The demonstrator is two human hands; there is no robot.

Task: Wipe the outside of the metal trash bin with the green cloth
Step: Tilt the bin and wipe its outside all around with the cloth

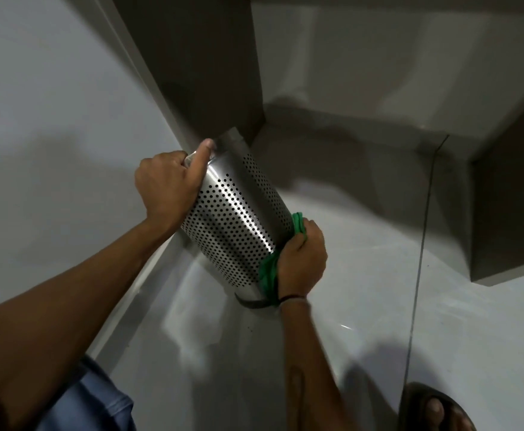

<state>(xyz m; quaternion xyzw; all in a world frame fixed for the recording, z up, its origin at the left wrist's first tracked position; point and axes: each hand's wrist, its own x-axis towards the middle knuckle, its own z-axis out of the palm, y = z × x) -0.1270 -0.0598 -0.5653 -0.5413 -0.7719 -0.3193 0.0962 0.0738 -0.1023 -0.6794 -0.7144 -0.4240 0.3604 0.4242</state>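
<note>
Item one: metal trash bin [238,219], a perforated steel cylinder with plain bands at both ends. We find it tilted, its upper end leaning toward the corner where the grey wall [36,119] meets a dark panel [198,57], its lower end with a dark base ring resting on the glossy floor [378,306].

Item two: left hand [165,189]. We note its grip closed around the bin's upper rim, the thumb stretched along the plain band at the top.

Item three: right hand [302,262]. Its grip is closed on the green cloth [270,276], which it presses against the lower right side of the bin. A dark band sits at the wrist.

Item four: green cloth, bunched; we see it showing above and below the right hand, touching the bin wall near the base.

Item five: a sandalled foot [434,409] at the lower right, on the floor, well apart from the bin.
</note>
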